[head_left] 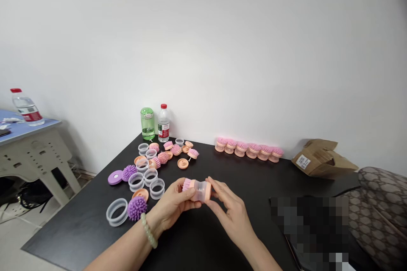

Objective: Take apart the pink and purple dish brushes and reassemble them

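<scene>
Above the black table I hold a small pink scrub brush (200, 190) on its side, with pink bristles at its left end, a clear middle and a peach cap at its right end. My left hand (178, 201) is wrapped round the bristle end and the clear body. The fingers and thumb of my right hand (229, 209) close on the peach cap. To the left lie loose parts: clear plastic rings (157, 189), peach caps (183, 163), pink bristle heads (163, 158) and purple bristle heads (137, 208).
Several assembled pink brushes (253, 150) stand in a row by the wall. A green bottle (148, 125) and a water bottle (163, 123) are at the back left. On the right sit a brown paper bag (321, 159) and patterned fabric (381, 216). A blue table (38, 129) stands far left.
</scene>
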A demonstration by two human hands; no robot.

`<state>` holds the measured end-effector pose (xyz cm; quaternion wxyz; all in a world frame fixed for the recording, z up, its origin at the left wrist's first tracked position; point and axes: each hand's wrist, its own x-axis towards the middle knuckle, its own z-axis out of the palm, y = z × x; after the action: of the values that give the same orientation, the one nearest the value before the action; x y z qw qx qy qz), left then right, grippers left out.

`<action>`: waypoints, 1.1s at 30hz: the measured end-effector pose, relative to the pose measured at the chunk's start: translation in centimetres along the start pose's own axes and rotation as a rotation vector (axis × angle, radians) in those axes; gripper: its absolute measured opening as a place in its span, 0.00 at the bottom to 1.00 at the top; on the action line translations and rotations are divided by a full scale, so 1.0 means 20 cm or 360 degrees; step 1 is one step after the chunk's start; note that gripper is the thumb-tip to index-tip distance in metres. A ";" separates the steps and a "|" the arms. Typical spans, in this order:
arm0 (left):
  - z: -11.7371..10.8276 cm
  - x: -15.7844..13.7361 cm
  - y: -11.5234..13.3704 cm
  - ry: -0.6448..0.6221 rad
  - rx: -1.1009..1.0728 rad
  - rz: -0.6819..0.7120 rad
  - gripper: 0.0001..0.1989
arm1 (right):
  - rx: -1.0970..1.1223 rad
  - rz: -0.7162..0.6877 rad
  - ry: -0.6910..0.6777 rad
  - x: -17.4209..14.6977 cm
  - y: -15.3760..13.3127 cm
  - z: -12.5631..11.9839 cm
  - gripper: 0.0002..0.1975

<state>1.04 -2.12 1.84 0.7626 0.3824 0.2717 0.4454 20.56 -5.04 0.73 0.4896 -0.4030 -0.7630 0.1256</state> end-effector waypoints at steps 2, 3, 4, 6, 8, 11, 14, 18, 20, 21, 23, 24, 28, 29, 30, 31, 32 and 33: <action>0.00 0.00 0.00 -0.0019 0.0011 -0.0017 0.22 | 0.0013 0.0005 -0.0024 0.00 0.00 0.00 0.24; 0.00 0.00 0.00 -0.0031 0.0021 -0.0028 0.22 | 0.0006 -0.0006 -0.0041 0.00 0.00 -0.01 0.25; 0.00 0.00 0.00 -0.0041 0.0036 -0.0037 0.22 | -0.0008 -0.0023 -0.0061 0.00 0.00 -0.01 0.26; 0.00 0.00 0.00 -0.0049 0.0076 -0.0045 0.23 | -0.0044 -0.0057 -0.0105 0.00 0.00 -0.01 0.27; 0.00 0.01 -0.01 -0.0047 0.0109 -0.0038 0.24 | -0.0080 -0.0073 -0.0142 -0.01 0.00 -0.01 0.27; 0.00 0.00 0.00 -0.0043 0.0104 -0.0033 0.24 | -0.0147 -0.0090 -0.0154 -0.01 0.00 -0.01 0.26; 0.01 -0.01 0.01 -0.0065 0.0118 -0.0006 0.23 | -0.0189 -0.0063 -0.0127 -0.01 -0.01 -0.01 0.23; 0.01 -0.02 0.01 -0.0087 0.0262 0.0140 0.25 | -0.0149 0.0137 -0.0102 0.00 -0.03 -0.01 0.16; 0.01 -0.01 0.01 -0.0092 0.0351 0.0220 0.27 | -0.0065 0.0241 -0.0107 0.01 -0.05 -0.01 0.16; 0.00 -0.01 0.00 -0.0101 0.0410 0.0260 0.27 | -0.0006 0.0301 -0.0119 0.01 -0.05 0.00 0.16; 0.00 -0.01 0.01 -0.0109 0.0583 0.0411 0.26 | 0.0182 0.0465 -0.0161 0.02 -0.06 0.01 0.17; 0.00 -0.02 0.01 -0.0117 0.0715 0.0527 0.24 | 0.0344 0.0590 -0.0187 0.02 -0.06 0.03 0.20; 0.04 -0.05 0.04 -0.0264 0.1297 0.0920 0.06 | 0.1241 0.1211 -0.0279 0.01 -0.06 0.09 0.30; 0.04 -0.06 0.05 -0.0291 0.1371 0.0946 0.07 | 0.1371 0.1323 -0.0295 0.01 -0.05 0.10 0.31; 0.04 -0.06 0.05 -0.0294 0.1402 0.0958 0.08 | 0.1427 0.1393 -0.0308 0.00 -0.04 0.11 0.32; 0.04 -0.06 0.05 -0.0276 0.1400 0.0961 0.07 | 0.1429 0.1420 -0.0319 0.00 -0.03 0.12 0.33; 0.04 -0.06 0.05 -0.0233 0.1374 0.0952 0.06 | 0.1398 0.1414 -0.0313 0.00 -0.02 0.12 0.35; 0.03 -0.05 0.04 -0.0176 0.1332 0.0926 0.09 | 0.1346 0.1382 -0.0293 -0.01 -0.01 0.12 0.37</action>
<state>0.68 -2.90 2.95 0.4018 0.7378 0.2682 0.4714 18.45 -4.73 -0.48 0.4432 -0.4354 -0.4522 0.6399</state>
